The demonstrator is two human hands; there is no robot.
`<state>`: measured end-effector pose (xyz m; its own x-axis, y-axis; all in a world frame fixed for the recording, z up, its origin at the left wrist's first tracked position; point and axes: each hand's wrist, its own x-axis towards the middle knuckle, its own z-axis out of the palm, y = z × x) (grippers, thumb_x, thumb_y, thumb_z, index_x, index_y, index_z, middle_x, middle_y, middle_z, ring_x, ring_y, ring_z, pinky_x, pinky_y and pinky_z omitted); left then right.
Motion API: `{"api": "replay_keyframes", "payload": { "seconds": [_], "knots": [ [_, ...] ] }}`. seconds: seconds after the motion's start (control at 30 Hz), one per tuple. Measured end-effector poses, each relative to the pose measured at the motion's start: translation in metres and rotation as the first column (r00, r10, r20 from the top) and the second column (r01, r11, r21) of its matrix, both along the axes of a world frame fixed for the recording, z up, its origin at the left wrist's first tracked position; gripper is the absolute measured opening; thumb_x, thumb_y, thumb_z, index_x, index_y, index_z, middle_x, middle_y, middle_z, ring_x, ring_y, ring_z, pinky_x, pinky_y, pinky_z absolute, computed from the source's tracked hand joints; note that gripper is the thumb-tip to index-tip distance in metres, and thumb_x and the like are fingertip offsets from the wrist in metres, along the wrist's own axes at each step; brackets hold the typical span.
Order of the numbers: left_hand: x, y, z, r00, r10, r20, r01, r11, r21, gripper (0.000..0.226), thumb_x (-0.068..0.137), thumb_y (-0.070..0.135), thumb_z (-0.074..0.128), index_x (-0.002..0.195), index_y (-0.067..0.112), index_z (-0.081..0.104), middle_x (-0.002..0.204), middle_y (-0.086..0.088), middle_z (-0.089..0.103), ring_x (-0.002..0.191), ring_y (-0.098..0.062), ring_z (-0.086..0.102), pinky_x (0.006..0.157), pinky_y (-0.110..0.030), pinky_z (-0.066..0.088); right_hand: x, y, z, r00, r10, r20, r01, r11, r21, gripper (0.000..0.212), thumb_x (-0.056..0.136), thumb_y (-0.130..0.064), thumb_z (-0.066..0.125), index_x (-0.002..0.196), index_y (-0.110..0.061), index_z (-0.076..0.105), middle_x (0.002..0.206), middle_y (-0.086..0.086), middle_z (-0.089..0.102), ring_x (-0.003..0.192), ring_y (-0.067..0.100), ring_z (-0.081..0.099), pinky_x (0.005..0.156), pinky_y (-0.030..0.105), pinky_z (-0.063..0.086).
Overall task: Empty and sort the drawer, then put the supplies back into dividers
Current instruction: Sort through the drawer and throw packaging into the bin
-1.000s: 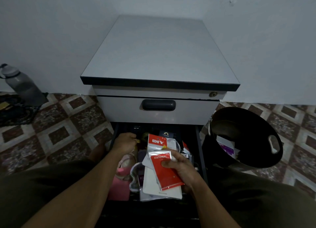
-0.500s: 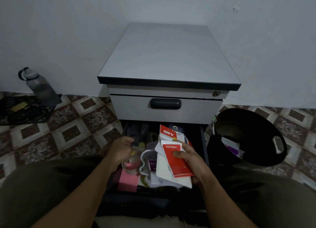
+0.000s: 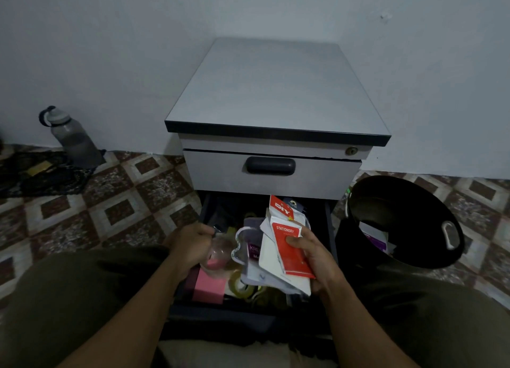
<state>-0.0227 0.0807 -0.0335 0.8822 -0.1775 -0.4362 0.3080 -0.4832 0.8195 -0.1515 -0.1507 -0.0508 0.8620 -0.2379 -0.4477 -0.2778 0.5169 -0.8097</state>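
On the tiled floor (image 3: pixel 124 191), the open drawer (image 3: pixel 220 316) lies between your knees. Over its middle your right hand (image 3: pixel 311 254) grips the red stationery packet (image 3: pixel 289 254), long axis pointing away from you. Your left hand (image 3: pixel 190 243) curls at its left side; its hold I cannot tell. The black bin (image 3: pixel 430 202) stands beside the drawer's right wall, nearer your right hand.

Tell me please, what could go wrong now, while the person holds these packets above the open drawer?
1. The right hand holds the red packet and the white card as a fanned stack in one grip; one may slip out.
2. The open black bin stands right beside the drawer, so a slipped packet might land among the papers in it.
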Motion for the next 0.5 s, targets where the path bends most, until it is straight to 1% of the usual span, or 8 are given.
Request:
{"api": "replay_keyframes", "payload": {
  "seconds": [0.07,0.13,0.2,0.23,0.33,0.37,0.43,0.5],
  "knots": [
    [-0.01,-0.007,0.003,0.992,-0.036,-0.119,0.022,0.992,-0.121,0.029,0.091,-0.004,0.055,0.105,0.016,0.069,0.101,-0.011,0.071,0.091,-0.029,0.07,0.077,-0.048,0.062,0.001,0.002,-0.002,1.0,0.025,-0.007,-0.025,1.0,0.0,0.052,0.074,-0.015,0.076,0.124,-0.019,0.063,0.114,0.02,0.07,0.096,0.037,0.068,0.081,0.045,0.054],
    [-0.015,-0.012,0.001,0.979,-0.093,-0.183,0.056,0.978,-0.199,0.039,0.09,-0.006,0.055,0.115,0.023,0.066,0.106,-0.01,0.071,0.09,-0.033,0.072,0.071,-0.049,0.062,0.001,0.007,-0.003,0.998,0.06,-0.03,-0.06,0.998,-0.015,0.052,0.076,-0.015,0.077,0.125,-0.021,0.063,0.113,0.019,0.071,0.097,0.037,0.07,0.078,0.043,0.055],
    [-0.019,-0.015,0.003,0.965,-0.143,-0.218,0.082,0.96,-0.269,0.048,0.087,-0.004,0.055,0.118,0.031,0.066,0.111,-0.007,0.072,0.095,-0.035,0.072,0.077,-0.059,0.059,0.0,0.01,-0.005,0.996,0.071,-0.055,-0.072,0.997,-0.02,0.044,0.082,-0.011,0.073,0.122,-0.023,0.063,0.112,0.017,0.072,0.098,0.037,0.07,0.075,0.041,0.056],
    [-0.02,-0.018,0.004,0.953,-0.165,-0.252,0.078,0.944,-0.322,0.046,0.087,0.001,0.056,0.12,0.033,0.066,0.114,-0.006,0.072,0.1,-0.035,0.071,0.081,-0.062,0.057,-0.001,0.012,-0.004,0.996,0.072,-0.061,-0.073,0.997,-0.014,0.042,0.083,-0.009,0.072,0.122,-0.023,0.064,0.111,0.017,0.072,0.097,0.037,0.07,0.074,0.041,0.057],
    [-0.024,-0.023,0.008,0.902,-0.266,-0.339,0.068,0.865,-0.498,0.03,0.095,0.036,0.061,0.125,0.036,0.064,0.126,-0.007,0.068,0.114,-0.034,0.066,0.086,-0.059,0.056,0.0,0.013,-0.004,0.994,0.092,-0.061,-0.093,0.996,-0.009,0.045,0.081,-0.008,0.073,0.122,-0.024,0.064,0.112,0.018,0.072,0.096,0.037,0.07,0.077,0.043,0.057],
    [-0.024,-0.024,0.008,0.894,-0.3,-0.334,0.078,0.837,-0.542,0.035,0.095,0.044,0.061,0.128,0.032,0.062,0.129,-0.009,0.066,0.116,-0.034,0.065,0.089,-0.056,0.055,0.001,0.014,-0.003,0.993,0.102,-0.061,-0.103,0.995,-0.014,0.046,0.08,-0.009,0.075,0.122,-0.025,0.065,0.112,0.018,0.072,0.098,0.038,0.07,0.082,0.046,0.057],
    [-0.023,-0.025,0.005,0.889,-0.346,-0.299,0.11,0.797,-0.594,0.057,0.086,0.043,0.074,0.137,0.028,0.055,0.137,-0.01,0.061,0.12,-0.032,0.063,0.099,-0.051,0.051,0.004,0.016,-0.004,0.99,0.129,-0.061,-0.131,0.991,-0.026,0.046,0.077,-0.01,0.077,0.119,-0.027,0.068,0.113,0.017,0.072,0.103,0.041,0.068,0.091,0.054,0.054],
    [-0.026,-0.027,0.006,0.896,-0.369,-0.247,0.16,0.787,-0.595,0.07,0.076,0.03,0.084,0.139,0.034,0.052,0.134,-0.004,0.064,0.117,-0.029,0.065,0.099,-0.049,0.052,0.006,0.021,-0.003,0.987,0.155,-0.049,-0.157,0.987,-0.043,0.047,0.074,-0.01,0.079,0.117,-0.028,0.069,0.114,0.018,0.071,0.105,0.042,0.067,0.096,0.057,0.051]
  ]
}}
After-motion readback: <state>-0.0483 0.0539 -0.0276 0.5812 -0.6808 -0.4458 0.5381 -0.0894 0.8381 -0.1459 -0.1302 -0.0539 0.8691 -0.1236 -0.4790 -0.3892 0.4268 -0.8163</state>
